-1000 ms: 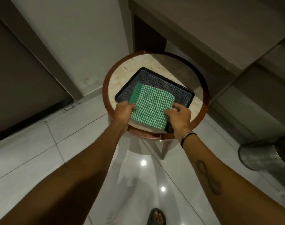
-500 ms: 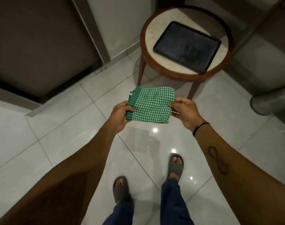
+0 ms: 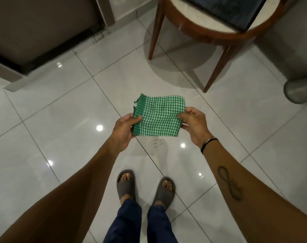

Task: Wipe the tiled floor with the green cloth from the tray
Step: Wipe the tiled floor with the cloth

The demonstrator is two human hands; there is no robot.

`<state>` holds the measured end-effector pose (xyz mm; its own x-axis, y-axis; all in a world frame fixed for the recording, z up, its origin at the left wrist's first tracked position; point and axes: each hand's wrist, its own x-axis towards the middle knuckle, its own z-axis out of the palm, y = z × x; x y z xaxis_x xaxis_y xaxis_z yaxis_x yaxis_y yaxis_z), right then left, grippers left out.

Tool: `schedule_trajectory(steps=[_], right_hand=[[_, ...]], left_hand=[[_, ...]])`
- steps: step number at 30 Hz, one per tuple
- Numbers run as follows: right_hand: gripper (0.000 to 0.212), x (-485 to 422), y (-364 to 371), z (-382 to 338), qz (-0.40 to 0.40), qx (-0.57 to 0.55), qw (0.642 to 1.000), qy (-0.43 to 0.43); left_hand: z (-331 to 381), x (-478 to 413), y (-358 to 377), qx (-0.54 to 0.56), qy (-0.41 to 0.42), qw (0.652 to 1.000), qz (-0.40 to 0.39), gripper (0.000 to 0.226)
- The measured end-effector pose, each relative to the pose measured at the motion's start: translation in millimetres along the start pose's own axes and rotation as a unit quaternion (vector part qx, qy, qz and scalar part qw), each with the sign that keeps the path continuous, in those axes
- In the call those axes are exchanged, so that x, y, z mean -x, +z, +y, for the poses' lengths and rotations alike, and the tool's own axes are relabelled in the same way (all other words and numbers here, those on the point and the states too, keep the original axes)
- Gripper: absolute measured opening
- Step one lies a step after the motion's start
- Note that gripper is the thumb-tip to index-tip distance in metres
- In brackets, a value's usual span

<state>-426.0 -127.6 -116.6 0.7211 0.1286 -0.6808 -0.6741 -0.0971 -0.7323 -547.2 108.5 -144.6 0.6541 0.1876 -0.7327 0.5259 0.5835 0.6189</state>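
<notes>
A folded green checked cloth [image 3: 159, 116] hangs in the air above the glossy white tiled floor [image 3: 65, 120], held flat between both hands. My left hand [image 3: 124, 129] pinches its left edge by the dark green border. My right hand [image 3: 195, 124] pinches the right edge. The dark tray [image 3: 236, 13] lies bare on the round wooden stool [image 3: 207, 34] at the top right, partly cut off by the frame.
My two feet in grey slides [image 3: 126, 185] stand on the tiles just below the cloth. A metal bin [image 3: 299, 90] sits at the right edge. A dark door and its threshold [image 3: 44, 50] fill the upper left.
The cloth has been lifted off the tray and carried back away from the stool. My view has tilted down, so the stool and tray now sit at the top edge.
</notes>
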Motion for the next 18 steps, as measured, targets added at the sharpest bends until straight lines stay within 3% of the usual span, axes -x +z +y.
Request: schedule_trajectory(steps=[1, 4, 8, 11, 18], right_hand=[[0.014, -3, -3, 24, 0.003, -0.005, 1.0, 0.013], [0.033, -18, -10, 110, 0.023, 0.005, 0.998, 0.05], [0.021, -48, -21, 230, 0.039, 0.091, 0.992, 0.079], [0.013, -77, -25, 307, 0.043, 0.172, 0.981, 0.082], [0.02, -146, -18, 393, 0.076, 0.249, 0.965, 0.014]], left_hand=[[-21, -4, -6, -0.013, -0.008, 1.0, 0.014, 0.017], [-92, -22, -31, -0.083, -0.042, 0.993, 0.066, 0.024], [-186, -59, -72, -0.208, -0.108, 0.968, 0.087, 0.03], [-246, -92, -100, -0.275, -0.143, 0.949, 0.052, 0.025], [-313, -165, -141, -0.282, -0.097, 0.954, 0.034, 0.029]])
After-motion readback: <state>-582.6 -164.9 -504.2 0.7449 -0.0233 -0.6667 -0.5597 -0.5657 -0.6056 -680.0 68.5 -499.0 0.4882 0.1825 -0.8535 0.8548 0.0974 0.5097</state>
